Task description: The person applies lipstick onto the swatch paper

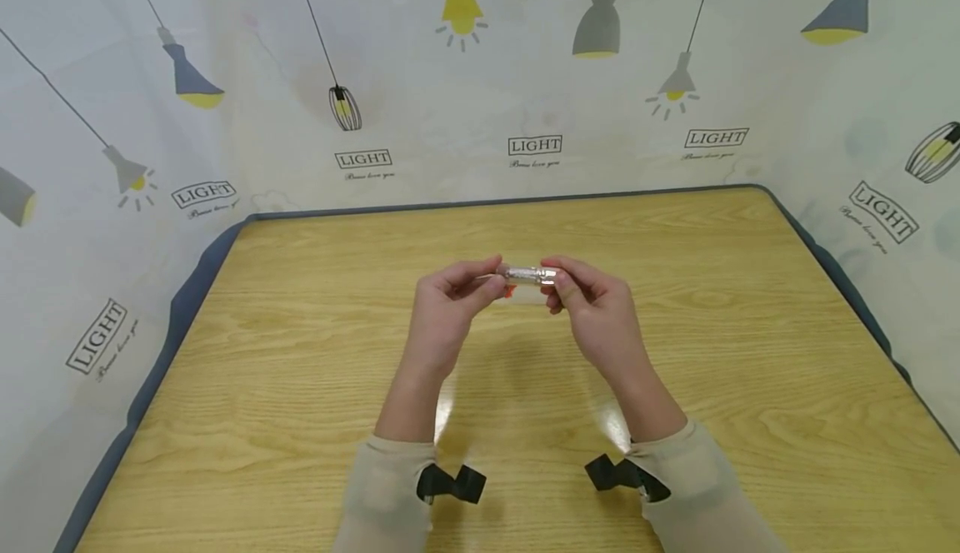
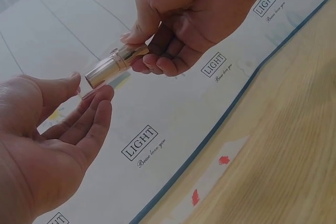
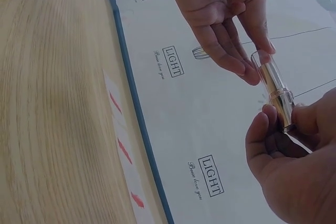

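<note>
A lipstick tube (image 1: pixel 528 276) with a shiny gold body and a clear cap is held level between both hands above the table. My left hand (image 1: pixel 448 311) pinches the end of the clear cap (image 3: pixel 261 59) between thumb and fingertips. At the other end, my right hand (image 1: pixel 609 313) grips the gold base (image 3: pixel 284 109), its thumb along one side and its fingers curled beneath. In the left wrist view, the cap still surrounds the tube's gold middle part (image 2: pixel 102 72).
Behind the hands, a white paper strip (image 3: pixel 122 129) with red smears lies on the wooden table (image 1: pixel 300 370). A pale curtain (image 1: pixel 420 112) printed with lamps and the word LIGHT encloses the table's back and sides, with blue trim (image 1: pixel 525 200) along the edge.
</note>
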`<state>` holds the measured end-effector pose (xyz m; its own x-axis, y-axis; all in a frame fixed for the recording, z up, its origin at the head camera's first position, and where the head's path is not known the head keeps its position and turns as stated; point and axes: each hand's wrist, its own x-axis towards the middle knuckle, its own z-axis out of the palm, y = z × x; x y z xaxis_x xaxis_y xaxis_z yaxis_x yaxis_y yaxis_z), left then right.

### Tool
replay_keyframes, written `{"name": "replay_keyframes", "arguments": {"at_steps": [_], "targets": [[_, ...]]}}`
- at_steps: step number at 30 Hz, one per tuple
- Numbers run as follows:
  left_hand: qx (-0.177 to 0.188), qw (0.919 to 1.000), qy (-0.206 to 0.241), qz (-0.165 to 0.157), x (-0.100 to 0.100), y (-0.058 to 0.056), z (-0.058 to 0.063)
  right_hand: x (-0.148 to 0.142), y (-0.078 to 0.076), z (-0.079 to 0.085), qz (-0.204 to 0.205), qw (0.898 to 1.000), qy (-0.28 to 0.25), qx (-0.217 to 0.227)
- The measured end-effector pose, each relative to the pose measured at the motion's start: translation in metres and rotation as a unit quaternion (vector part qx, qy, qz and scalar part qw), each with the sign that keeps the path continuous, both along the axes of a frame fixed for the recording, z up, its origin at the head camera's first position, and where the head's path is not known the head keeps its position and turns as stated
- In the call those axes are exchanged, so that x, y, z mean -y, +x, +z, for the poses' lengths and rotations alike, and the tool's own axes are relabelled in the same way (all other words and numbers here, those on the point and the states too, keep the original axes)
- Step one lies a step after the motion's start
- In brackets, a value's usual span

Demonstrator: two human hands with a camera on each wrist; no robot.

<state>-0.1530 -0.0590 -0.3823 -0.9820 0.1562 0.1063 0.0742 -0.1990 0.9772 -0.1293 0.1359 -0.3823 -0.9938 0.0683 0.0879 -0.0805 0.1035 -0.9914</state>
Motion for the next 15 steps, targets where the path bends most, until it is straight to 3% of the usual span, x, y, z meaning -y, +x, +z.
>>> {"name": "replay_keyframes", "arguments": {"at_steps": [9, 15], "targets": [[0.016, 0.9999, 0.003, 0.000, -0.010, -0.004, -0.005, -0.013, -0.002, 0.002, 0.016, 1.000, 0.023, 0.011], [0.038, 0.9992, 0.003, -0.009, -0.024, -0.020, -0.003, -0.033, -0.012, -0.001, 0.052, 0.993, 0.108, 0.018]]}}
